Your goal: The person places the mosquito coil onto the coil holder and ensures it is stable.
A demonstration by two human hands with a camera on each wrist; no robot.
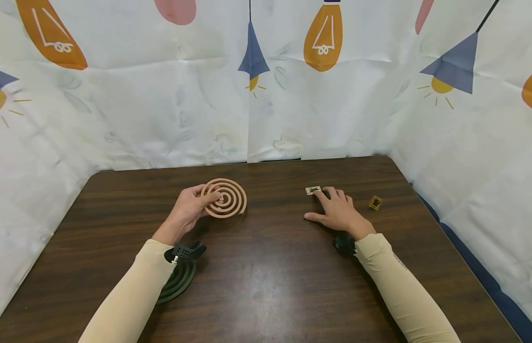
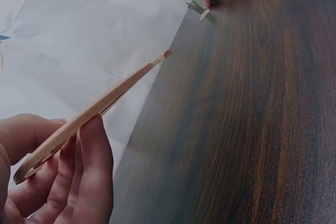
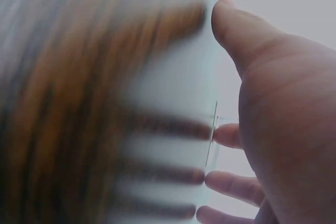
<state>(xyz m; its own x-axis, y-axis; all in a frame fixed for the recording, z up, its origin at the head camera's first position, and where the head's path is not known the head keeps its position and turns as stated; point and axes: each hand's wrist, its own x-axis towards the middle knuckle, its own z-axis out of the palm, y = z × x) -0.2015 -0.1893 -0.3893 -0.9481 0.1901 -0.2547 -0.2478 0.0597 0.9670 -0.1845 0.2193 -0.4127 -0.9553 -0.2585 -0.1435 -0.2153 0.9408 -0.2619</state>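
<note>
My left hand (image 1: 189, 209) pinches a tan mosquito coil (image 1: 234, 183) between thumb and fingers, raised above the table. In the left wrist view the coil (image 2: 105, 96) appears edge-on, tilted, with the fingers beneath it. My right hand (image 1: 339, 209) is spread low over the tabletop, one fingertip touching a small silvery metal coil stand (image 1: 309, 191). In the left wrist view this stand (image 2: 198, 10) shows an upturned prong beside the fingertip. A gold-coloured metal stand (image 1: 375, 203) lies to the right of that hand.
A green mosquito coil (image 1: 180, 286) lies on the dark wooden table (image 1: 266, 267), partly hidden beneath my left forearm. White printed cloth (image 1: 205, 105) hangs behind the table and along its sides.
</note>
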